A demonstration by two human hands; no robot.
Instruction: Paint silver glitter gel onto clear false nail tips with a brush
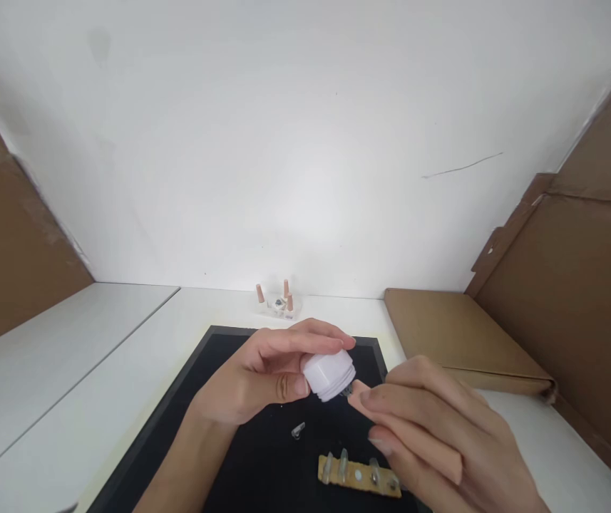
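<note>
My left hand (262,374) is closed round a small white jar (329,374), its thumb below and fingers over the top. The jar is tilted, with its threaded neck facing down and right. In my right hand (444,427) is a peach-coloured brush handle (412,431), gripped between thumb and fingers. Its dark tip meets the mouth of the jar; whether it goes inside is hidden. Below the hands lies a yellow strip (356,479) carrying several clear nail tips (343,464). A loose clear piece (298,430), apparently a nail tip, rests left of it.
A black mat (262,463) with a grey border covers the white table (123,356). Behind it stand clear bottles (278,306) with peach caps. A flat cardboard box (444,328) sits at the right, and cardboard walls rise at both sides.
</note>
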